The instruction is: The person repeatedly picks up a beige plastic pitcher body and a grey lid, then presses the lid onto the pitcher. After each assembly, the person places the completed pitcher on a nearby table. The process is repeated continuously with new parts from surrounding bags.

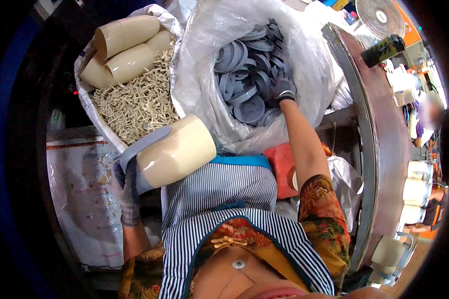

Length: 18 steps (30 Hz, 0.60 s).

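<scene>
My left hand (128,192), in a grey knitted glove, is closed on the grey end of a cream plastic jug (182,152). A grey handle (147,143) runs along the jug's upper side, and the jug lies tilted in front of my striped apron. My right hand (283,88), in a dark grey glove, reaches into a clear plastic bag (199,65) of round grey plastic lids (248,109). It touches the lids at the bag's right side. Its fingertips are hidden among them, so I cannot make out whether it grips one.
Left of the bag, a white sack (101,122) holds small beige plastic pieces (134,102) and several cream jug bodies (129,62). A brown table (384,144) with a metal edge runs along the right, with finished jugs (416,192) beyond. A fan (380,17) and a person (430,112) are farther off.
</scene>
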Available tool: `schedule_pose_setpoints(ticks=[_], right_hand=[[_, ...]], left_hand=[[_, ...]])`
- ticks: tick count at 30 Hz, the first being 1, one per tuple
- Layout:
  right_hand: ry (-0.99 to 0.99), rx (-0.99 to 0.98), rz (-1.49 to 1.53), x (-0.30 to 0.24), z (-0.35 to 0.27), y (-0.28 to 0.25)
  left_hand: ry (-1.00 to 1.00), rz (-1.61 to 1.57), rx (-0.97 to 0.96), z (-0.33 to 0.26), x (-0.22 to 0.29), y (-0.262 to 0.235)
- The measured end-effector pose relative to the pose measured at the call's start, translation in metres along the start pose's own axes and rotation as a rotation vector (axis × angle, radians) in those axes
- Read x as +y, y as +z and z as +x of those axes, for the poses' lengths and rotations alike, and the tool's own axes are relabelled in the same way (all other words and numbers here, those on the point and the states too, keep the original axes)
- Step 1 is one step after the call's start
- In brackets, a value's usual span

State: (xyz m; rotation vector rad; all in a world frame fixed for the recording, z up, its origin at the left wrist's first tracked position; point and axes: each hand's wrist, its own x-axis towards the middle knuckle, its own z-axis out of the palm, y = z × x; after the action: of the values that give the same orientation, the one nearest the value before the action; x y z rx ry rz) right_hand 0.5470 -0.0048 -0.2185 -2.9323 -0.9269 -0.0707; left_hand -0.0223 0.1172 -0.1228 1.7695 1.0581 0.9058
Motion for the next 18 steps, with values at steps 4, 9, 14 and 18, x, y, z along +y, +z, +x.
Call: schedule_pose_setpoints(ticks=[4, 9, 14, 18], right_hand=[[-0.152, -0.060, -0.327, -0.023, -0.035, -0.041], [-0.398, 0.287, 0.160, 0.014, -0.181, -0.094], [-0.358, 0.410, 0.160, 0.008, -0.373, -0.122], [-0.370, 0.396, 0.112, 0.000, -0.417, -0.118]], left_hand=[[-0.089, -0.152, 0.014, 0.006, 0.001, 0.012], [-0.007, -0.050, -0.040, 0.000, 0.004, 0.011], [0.142, 0.059, -0.049, -0.009, 0.015, 0.024], [0.141, 0.034, -0.187, -0.022, 0.040, 0.033]])
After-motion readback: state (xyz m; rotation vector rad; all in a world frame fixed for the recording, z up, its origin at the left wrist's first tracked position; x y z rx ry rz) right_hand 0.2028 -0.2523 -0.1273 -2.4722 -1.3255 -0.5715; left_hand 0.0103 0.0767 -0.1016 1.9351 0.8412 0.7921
